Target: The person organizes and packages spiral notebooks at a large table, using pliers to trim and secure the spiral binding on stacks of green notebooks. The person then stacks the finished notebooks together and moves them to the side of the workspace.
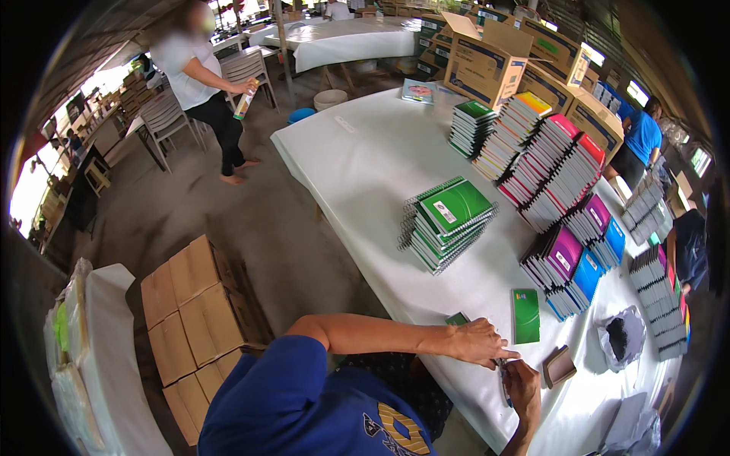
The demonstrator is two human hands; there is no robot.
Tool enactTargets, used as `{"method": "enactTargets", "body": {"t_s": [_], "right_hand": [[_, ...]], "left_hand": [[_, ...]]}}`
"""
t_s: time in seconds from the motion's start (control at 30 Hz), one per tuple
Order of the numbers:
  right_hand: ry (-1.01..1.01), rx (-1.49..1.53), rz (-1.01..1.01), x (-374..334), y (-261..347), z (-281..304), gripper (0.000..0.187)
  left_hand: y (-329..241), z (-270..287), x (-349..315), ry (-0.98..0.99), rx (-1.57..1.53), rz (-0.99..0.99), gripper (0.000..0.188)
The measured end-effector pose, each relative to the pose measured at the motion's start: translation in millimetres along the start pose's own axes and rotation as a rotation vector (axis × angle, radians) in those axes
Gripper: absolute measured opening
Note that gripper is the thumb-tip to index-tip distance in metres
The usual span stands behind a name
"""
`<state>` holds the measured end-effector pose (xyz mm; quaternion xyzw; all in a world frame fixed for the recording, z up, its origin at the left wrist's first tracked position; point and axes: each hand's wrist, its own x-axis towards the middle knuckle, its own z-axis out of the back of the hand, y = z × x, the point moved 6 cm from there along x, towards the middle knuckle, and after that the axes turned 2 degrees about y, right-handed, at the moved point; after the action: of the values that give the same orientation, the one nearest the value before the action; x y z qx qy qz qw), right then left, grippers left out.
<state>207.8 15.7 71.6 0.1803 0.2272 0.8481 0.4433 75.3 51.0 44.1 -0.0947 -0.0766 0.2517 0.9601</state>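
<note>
My left hand (477,342) reaches in over the white-covered table, fingers bent toward my right hand (525,386). The fingertips of both hands meet around a small, thin, dark object (505,384); most of it is hidden, so I cannot tell its kind. Just beyond them a green cover or notebook (525,315) lies flat. Part of another green piece (456,319) shows past my left wrist. A small open brown box (559,367) stands right of my right hand. Further off is a pile of green spiral notebooks (452,220).
Stacks of purple and blue notebooks (566,254), red-edged notebooks (551,171) and a grey plastic bag (622,337) stand on the table (357,175). Brown cartons (199,304) stand on the floor to the left. One person (201,83) stands beyond the table; another (645,137) is at right.
</note>
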Motion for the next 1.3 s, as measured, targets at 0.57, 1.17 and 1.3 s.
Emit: {"method": "enactTargets", "body": {"t_s": [0.57, 1.17, 1.3], "right_hand": [[-0.049, -0.223, -0.455, -55.5, -165.8, 69.2, 0.052], [0.254, 0.714, 0.01, 36.5, -55.5, 21.0, 0.046], [0.298, 0.642, -0.001, 49.3, -43.6, 15.2, 0.047]], "left_hand": [[-1.9, 6.5, 3.4, 0.009, 0.043, -0.062, 0.075], [44.4, 19.8, -11.6, -0.005, 0.009, 0.215, 0.091], [49.8, 16.1, -13.5, -0.033, -0.002, 0.236, 0.091]]}}
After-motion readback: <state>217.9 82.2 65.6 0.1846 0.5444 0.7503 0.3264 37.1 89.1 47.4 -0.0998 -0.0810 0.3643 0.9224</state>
